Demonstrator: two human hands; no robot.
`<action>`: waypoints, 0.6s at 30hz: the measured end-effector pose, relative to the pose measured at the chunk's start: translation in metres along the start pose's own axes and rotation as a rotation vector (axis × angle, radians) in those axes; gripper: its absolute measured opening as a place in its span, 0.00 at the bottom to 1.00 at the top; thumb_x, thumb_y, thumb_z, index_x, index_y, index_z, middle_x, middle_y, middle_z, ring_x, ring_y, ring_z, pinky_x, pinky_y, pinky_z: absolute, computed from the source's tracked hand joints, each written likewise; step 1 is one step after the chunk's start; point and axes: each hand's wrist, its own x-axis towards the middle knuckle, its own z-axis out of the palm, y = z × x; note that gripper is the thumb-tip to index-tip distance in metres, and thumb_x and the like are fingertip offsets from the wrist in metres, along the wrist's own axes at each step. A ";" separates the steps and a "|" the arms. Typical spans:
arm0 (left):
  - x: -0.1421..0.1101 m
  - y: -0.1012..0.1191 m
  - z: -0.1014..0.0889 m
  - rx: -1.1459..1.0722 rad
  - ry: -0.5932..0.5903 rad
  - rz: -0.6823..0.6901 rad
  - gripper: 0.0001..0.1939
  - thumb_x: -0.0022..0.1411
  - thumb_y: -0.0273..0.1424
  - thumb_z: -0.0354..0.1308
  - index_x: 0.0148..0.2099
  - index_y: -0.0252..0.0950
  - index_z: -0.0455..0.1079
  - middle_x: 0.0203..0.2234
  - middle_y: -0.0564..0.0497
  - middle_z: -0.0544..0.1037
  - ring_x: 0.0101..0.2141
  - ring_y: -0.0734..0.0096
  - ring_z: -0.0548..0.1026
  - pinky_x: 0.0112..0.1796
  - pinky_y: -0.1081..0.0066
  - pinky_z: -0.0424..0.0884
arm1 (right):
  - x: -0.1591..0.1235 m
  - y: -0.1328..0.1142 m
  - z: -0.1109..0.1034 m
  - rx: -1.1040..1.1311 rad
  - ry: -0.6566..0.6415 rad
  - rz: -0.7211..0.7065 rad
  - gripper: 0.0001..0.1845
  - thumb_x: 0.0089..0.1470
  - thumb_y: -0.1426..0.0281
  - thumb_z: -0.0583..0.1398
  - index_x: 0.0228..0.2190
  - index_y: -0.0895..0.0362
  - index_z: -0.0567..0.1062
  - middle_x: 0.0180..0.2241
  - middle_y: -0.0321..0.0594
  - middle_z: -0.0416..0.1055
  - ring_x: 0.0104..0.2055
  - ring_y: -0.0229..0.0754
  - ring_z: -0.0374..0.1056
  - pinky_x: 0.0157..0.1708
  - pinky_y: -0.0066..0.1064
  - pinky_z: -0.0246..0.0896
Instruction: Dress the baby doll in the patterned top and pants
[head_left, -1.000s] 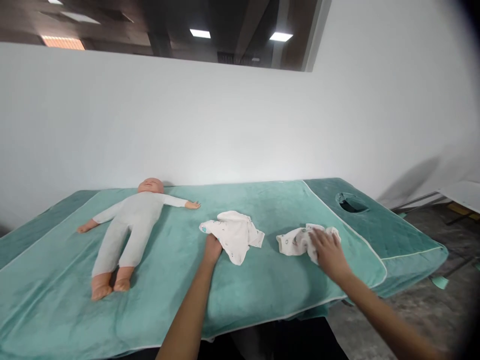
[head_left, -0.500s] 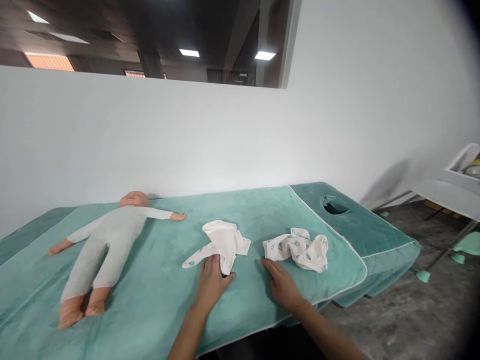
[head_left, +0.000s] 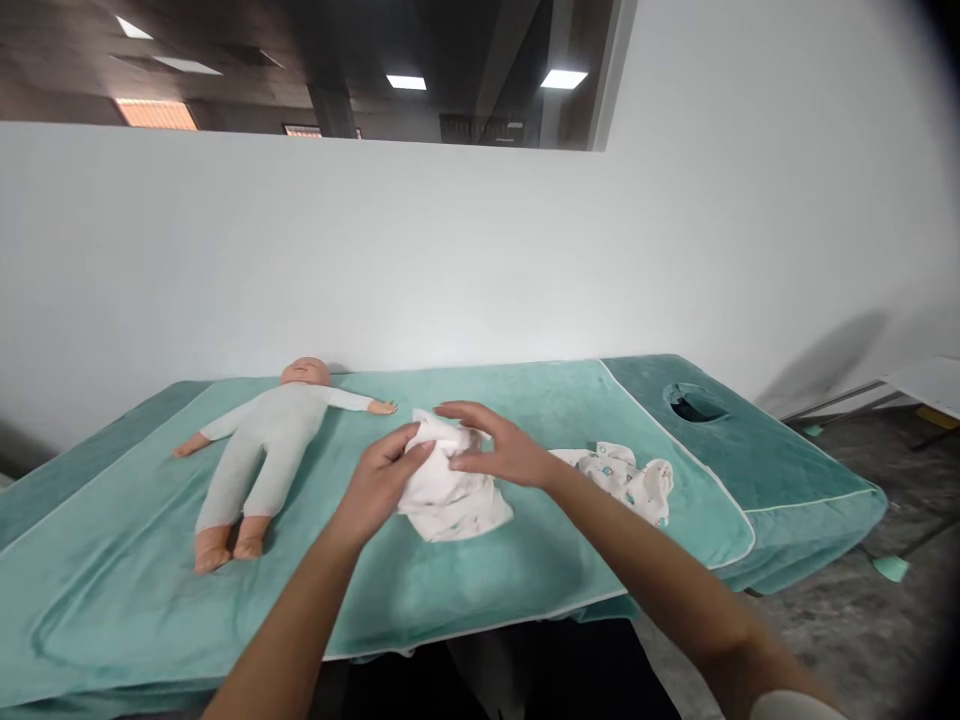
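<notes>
My left hand [head_left: 379, 478] pinches the upper edge of a small white baby garment [head_left: 450, 495] and lifts it off the teal-covered table [head_left: 135, 590]. Over the same garment my right hand [head_left: 499, 447] hovers, fingers curved and touching the cloth at its top. A second crumpled white garment with small blue prints [head_left: 626, 478] lies just right of my right forearm. To the left a baby doll in a pale grey suit [head_left: 259, 450] lies on its back, arms spread.
The table's right end is darker teal with a face hole [head_left: 694, 403]. A white wall [head_left: 450, 250] runs close behind the table. A white stand and teal feet [head_left: 892, 568] are on the grey floor at the right.
Both hands rose from the table top and came together on the left garment, which is now bunched and lifted. My right hand left the spot beside the printed garment.
</notes>
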 end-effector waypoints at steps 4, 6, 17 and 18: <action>0.014 0.044 -0.028 0.222 -0.160 -0.006 0.18 0.59 0.47 0.60 0.37 0.36 0.74 0.28 0.52 0.74 0.31 0.68 0.70 0.30 0.73 0.64 | 0.055 -0.006 -0.006 -0.009 -0.151 0.024 0.30 0.47 0.61 0.70 0.51 0.53 0.71 0.48 0.39 0.71 0.50 0.47 0.67 0.51 0.39 0.62; 0.019 0.057 -0.041 0.355 -0.180 -0.033 0.19 0.60 0.48 0.58 0.36 0.37 0.74 0.27 0.53 0.73 0.29 0.69 0.70 0.28 0.74 0.63 | 0.074 -0.006 -0.008 0.028 -0.193 0.001 0.31 0.45 0.61 0.71 0.50 0.52 0.69 0.46 0.37 0.70 0.47 0.43 0.67 0.47 0.36 0.62; 0.024 0.077 -0.062 0.876 0.126 0.144 0.15 0.61 0.45 0.57 0.44 0.41 0.72 0.33 0.53 0.78 0.35 0.65 0.74 0.32 0.71 0.65 | 0.108 -0.034 -0.017 -0.013 -0.343 0.038 0.23 0.49 0.49 0.65 0.27 0.55 0.68 0.26 0.30 0.58 0.28 0.34 0.54 0.27 0.27 0.45; 0.025 0.079 -0.064 0.923 0.135 0.174 0.15 0.62 0.44 0.55 0.45 0.42 0.71 0.34 0.53 0.78 0.35 0.65 0.74 0.32 0.70 0.65 | 0.110 -0.034 -0.020 -0.011 -0.325 0.027 0.23 0.50 0.48 0.64 0.27 0.55 0.68 0.26 0.30 0.58 0.28 0.34 0.55 0.27 0.27 0.45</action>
